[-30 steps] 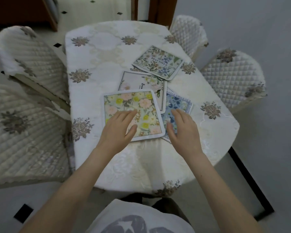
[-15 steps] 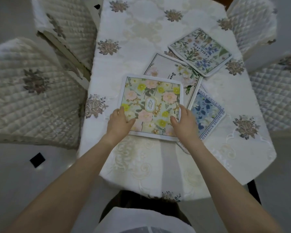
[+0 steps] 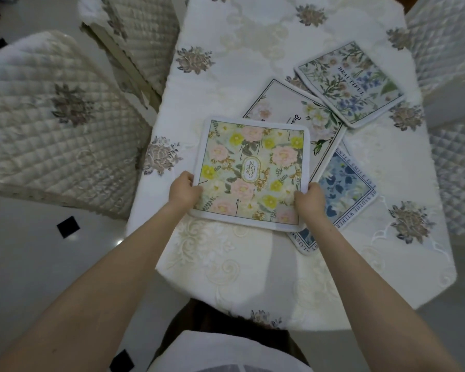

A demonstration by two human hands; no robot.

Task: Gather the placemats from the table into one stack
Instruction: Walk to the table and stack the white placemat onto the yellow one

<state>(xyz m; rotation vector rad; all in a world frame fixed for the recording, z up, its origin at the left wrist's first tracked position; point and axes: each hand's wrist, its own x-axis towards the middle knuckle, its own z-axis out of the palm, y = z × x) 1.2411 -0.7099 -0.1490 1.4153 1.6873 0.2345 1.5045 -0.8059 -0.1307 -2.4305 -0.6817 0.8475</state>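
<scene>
Several square floral placemats lie on the white embroidered tablecloth (image 3: 226, 76). The yellow-and-pink placemat (image 3: 253, 170) is nearest me. My left hand (image 3: 184, 190) grips its near left edge and my right hand (image 3: 309, 198) grips its near right edge. It overlaps a white-flower placemat (image 3: 287, 108) behind it and a blue placemat (image 3: 346, 189) to the right. A green-and-blue placemat marked BEAUTIFUL (image 3: 349, 81) lies farthest back, its corner over the white one.
Quilted cream chairs stand on both sides, two on the left (image 3: 51, 124) and others on the right (image 3: 451, 63). The table's near edge (image 3: 253, 304) is just in front of my body. Pale floor with black tiles (image 3: 68, 226) lies to the left.
My hands went from lying flat on the yellow-and-pink and blue placemats to gripping the yellow-and-pink one by its two near edges. The view has shifted closer and to the left.
</scene>
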